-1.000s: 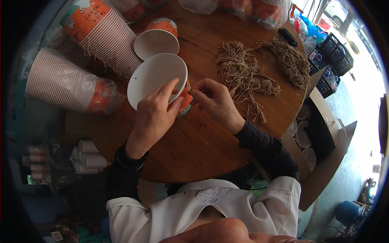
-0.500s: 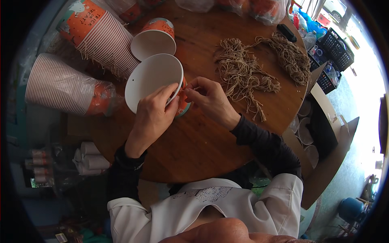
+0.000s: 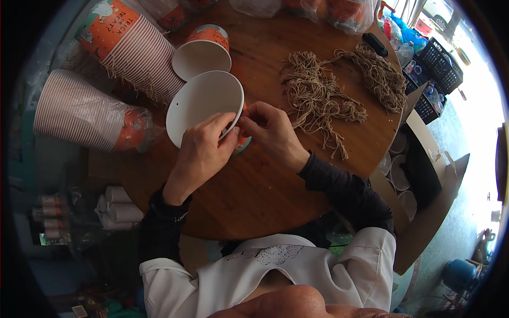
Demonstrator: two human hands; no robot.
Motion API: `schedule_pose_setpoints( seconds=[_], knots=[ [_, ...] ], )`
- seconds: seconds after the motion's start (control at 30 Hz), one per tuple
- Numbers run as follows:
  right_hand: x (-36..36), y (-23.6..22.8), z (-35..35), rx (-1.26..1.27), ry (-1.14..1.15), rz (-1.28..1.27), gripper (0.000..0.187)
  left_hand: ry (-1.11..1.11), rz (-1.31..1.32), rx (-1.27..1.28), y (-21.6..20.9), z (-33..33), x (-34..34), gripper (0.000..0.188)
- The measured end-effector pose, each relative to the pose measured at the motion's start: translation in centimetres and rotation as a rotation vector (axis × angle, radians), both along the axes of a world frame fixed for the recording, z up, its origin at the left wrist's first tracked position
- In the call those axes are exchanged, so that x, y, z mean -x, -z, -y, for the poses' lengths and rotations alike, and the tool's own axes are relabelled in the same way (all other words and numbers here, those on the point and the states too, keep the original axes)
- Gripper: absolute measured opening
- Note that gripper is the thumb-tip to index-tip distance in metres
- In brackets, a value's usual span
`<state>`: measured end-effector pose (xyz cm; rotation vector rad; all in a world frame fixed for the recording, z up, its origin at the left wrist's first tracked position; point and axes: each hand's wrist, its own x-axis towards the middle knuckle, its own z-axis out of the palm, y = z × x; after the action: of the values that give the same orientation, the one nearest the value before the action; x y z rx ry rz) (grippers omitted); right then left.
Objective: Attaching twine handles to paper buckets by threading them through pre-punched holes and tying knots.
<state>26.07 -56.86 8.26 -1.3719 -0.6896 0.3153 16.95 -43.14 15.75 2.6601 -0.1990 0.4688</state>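
Note:
A white-lined paper bucket [image 3: 199, 103] with an orange and teal outside lies tipped over the wooden table, its mouth toward me. A small dark hole shows in its wall on the left. My left hand [image 3: 204, 146] grips the near right rim, fingers inside and thumb outside. Against the outer wall by that rim, my right hand [image 3: 268, 127] is closed in a pinch. What its fingertips hold is hidden; a thin strand showed there earlier. Behind stands another orange bucket [image 3: 201, 58], its open mouth facing me.
Nested buckets form a stack [image 3: 140, 50] at the far left, with cord ends hanging off it. A plastic-wrapped stack [image 3: 79, 111] lies nearer. Loose tan cords [image 3: 323, 95] and a cord bundle [image 3: 382, 77] are on the right, beside an open cardboard box [image 3: 424, 180].
The bucket has shifted slightly to the right. My right fingertips have come in closer against its outer wall, and the thin strand no longer shows clearly.

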Motion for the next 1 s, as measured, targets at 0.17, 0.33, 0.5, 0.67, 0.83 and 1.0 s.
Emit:
schedule_pose_setpoints(
  seconds=[0.17,0.33,0.5,0.67,0.83,1.0],
  knots=[
    [0.1,-0.3,0.3,0.008,-0.003,-0.068,0.018,0.034,-0.220,0.202,-1.3,-1.4,-0.8,0.015],
    [0.4,-0.9,0.4,-0.040,-0.017,-0.195,0.016,0.092,-0.561,0.576,-0.5,-4.2,-3.6,0.013],
    [-0.2,-0.4,0.7,-0.036,-0.067,-0.200,0.017,0.152,-0.603,0.535,-1.4,-3.7,-4.3,0.012],
    [-0.4,0.2,0.6,-0.065,-0.081,-0.234,0.017,0.195,-0.628,0.497,-1.6,-3.6,-4.9,0.010],
    [-0.2,-0.5,0.8,-0.048,-0.143,-0.270,0.015,0.140,-0.657,0.551,-0.9,-3.9,-4.8,0.011],
    [-0.5,-0.4,0.9,-0.023,-0.132,-0.238,0.014,0.064,-0.701,0.705,-1.1,-4.6,-4.5,0.014]
  ],
)
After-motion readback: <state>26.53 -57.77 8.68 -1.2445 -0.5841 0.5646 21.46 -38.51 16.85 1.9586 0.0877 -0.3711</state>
